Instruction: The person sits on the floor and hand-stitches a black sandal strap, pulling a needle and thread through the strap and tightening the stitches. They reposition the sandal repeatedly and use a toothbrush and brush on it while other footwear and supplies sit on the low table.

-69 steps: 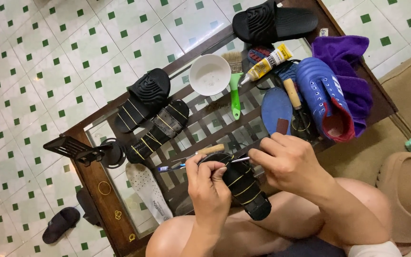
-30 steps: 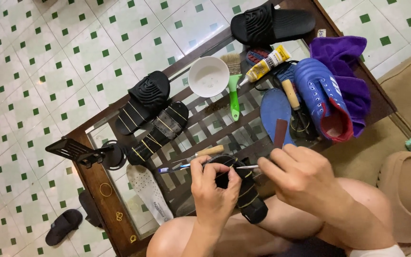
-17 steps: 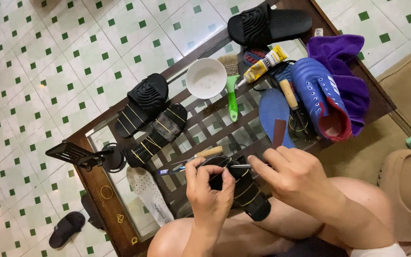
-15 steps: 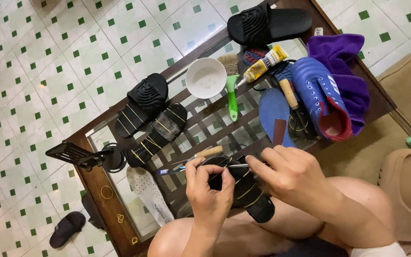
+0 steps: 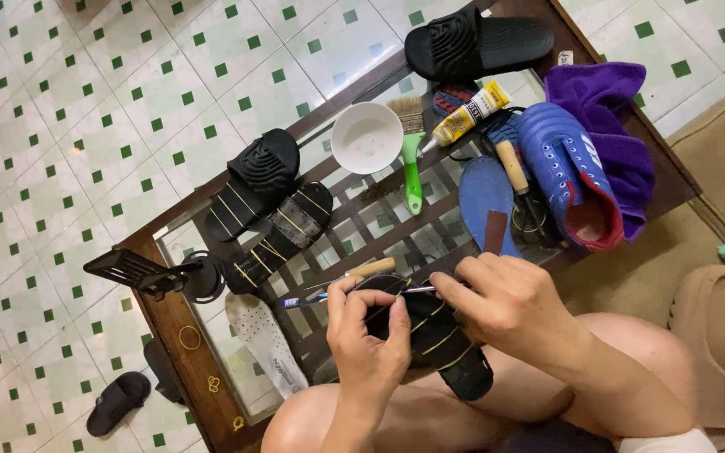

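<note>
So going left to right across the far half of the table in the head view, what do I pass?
Black ridged slide sandal → white round bowl → green-handled brush → yellow glue tube → blue sports shoe → purple cloth.

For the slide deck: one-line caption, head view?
Both hands, left and right, grip a black slipper over a cluttered glass table.

Bright, even indoor light, soft shadows, faint glare on the glass tabletop [image 5: 379, 222], sharp focus throughout.

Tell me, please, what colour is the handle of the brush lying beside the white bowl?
Bright green; the brush shows best in the head view.
</note>
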